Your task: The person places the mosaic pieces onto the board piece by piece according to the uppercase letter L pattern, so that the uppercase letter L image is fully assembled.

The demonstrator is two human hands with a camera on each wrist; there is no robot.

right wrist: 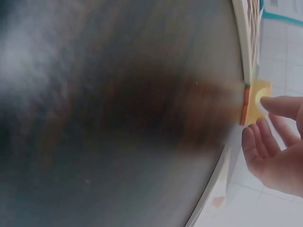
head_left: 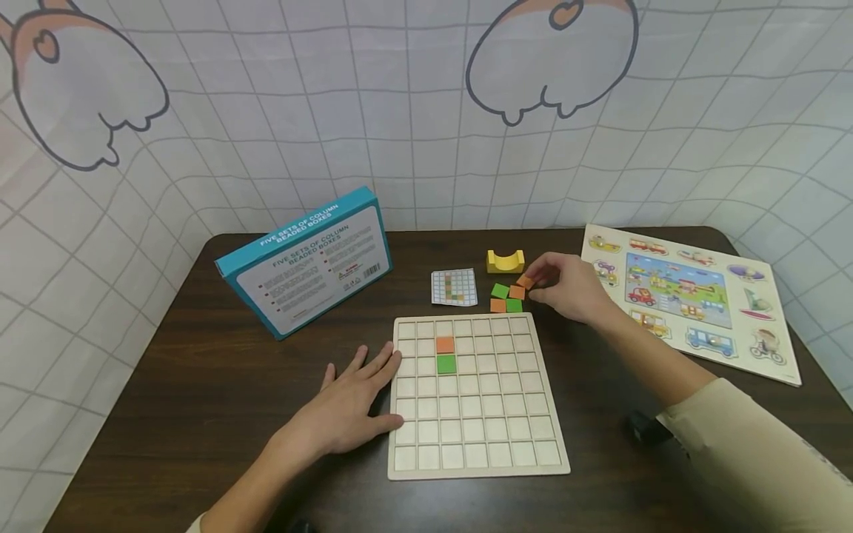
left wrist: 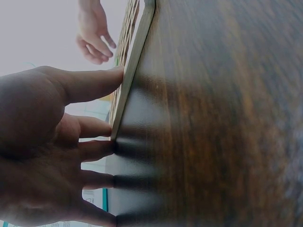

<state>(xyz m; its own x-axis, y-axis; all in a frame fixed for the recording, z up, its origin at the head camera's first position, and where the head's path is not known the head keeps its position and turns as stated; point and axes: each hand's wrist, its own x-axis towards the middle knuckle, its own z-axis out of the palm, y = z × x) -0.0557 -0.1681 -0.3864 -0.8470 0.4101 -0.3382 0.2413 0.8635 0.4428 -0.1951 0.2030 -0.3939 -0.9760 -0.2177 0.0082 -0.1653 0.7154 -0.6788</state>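
Note:
A wooden grid board [head_left: 466, 472] lies flat, with one orange tile [head_left: 444, 345] above one green tile [head_left: 446, 364] in its third column. My left hand [head_left: 353, 407] rests spread on the table, its thumb and index fingertip against the board's left edge; the left wrist view shows the thumb [left wrist: 99, 85] at that edge. Beyond the board's far right corner lies a small group of loose orange and green tiles [head_left: 514, 305]. Over its right side reaches my right hand [head_left: 566, 285], fingertips close to the outermost orange tile [head_left: 526, 282]. Thumb and fingers stand apart in the right wrist view.
A yellow block with a curved hollow [head_left: 505, 263] stands behind the tiles. Left of them lies a printed pattern card [head_left: 454, 287]. A blue box [head_left: 313, 259] stands at the back left. To the right lies a picture puzzle board [head_left: 766, 355], partly behind my right forearm.

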